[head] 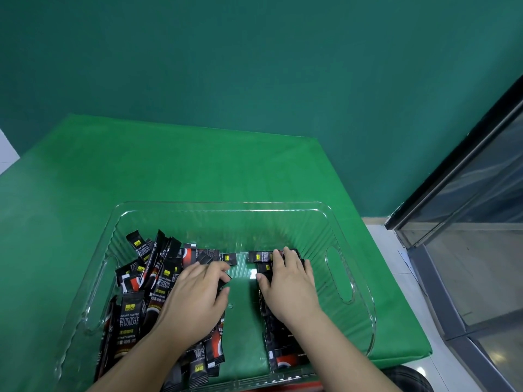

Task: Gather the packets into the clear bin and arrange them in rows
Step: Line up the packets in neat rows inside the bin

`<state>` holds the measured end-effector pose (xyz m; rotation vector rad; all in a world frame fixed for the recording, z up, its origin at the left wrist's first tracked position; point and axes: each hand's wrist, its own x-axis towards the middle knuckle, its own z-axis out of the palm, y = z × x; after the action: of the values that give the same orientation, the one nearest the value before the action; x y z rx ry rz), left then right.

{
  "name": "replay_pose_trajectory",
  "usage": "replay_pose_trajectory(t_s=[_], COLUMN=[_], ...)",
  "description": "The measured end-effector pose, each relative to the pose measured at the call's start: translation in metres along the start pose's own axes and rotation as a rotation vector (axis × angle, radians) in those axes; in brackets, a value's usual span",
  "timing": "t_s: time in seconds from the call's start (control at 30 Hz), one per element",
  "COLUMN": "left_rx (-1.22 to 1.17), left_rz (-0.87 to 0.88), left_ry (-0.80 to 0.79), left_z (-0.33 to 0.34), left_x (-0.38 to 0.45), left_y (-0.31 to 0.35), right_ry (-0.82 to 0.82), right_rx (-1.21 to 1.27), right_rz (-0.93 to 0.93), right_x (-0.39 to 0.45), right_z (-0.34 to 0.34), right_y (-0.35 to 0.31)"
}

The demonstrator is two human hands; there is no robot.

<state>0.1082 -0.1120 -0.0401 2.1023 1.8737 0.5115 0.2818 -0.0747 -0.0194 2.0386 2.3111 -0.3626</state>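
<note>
Clear bin (339,278) at the tabletop's (141,165) near edge, containing black packets (133,315). Left hand (198,295) pinches a packet in the left heap; right hand (288,287) lies flat, fingers straight, on the right row (283,355).

Two bare forearms, hands (198,295) ungloved (no sleeves, rings, watch visible).

Staged indoor workspace, green cloth-covered table (169,165), teal wall (254,66), glass-fronted cabinet (481,207)
</note>
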Motion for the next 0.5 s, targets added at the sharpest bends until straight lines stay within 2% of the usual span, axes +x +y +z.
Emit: replay_pose_trajectory(t_s=[0.1, 0.3, 0.5], left_rx=[0.001, -0.016, -0.026], left_rz=[0.005, 0.007, 0.017], left_ry=[0.0, 0.003, 0.01], left_z=[0.0007, 0.0025, 0.0012], left_x=[-0.0004, 0.0005, -0.0002], left_y=[-0.0008, -0.0016, -0.0015], right_ry=[0.032, -0.026, 0.021], right_rx=[-0.023, -0.046, -0.033], right_rz=[-0.031, -0.003, 0.024], right_x=[-0.0072, -0.0068, -0.0051], right_z=[-0.0008, 0.0024, 0.0043], right_y=[-0.005, -0.0081, -0.0104])
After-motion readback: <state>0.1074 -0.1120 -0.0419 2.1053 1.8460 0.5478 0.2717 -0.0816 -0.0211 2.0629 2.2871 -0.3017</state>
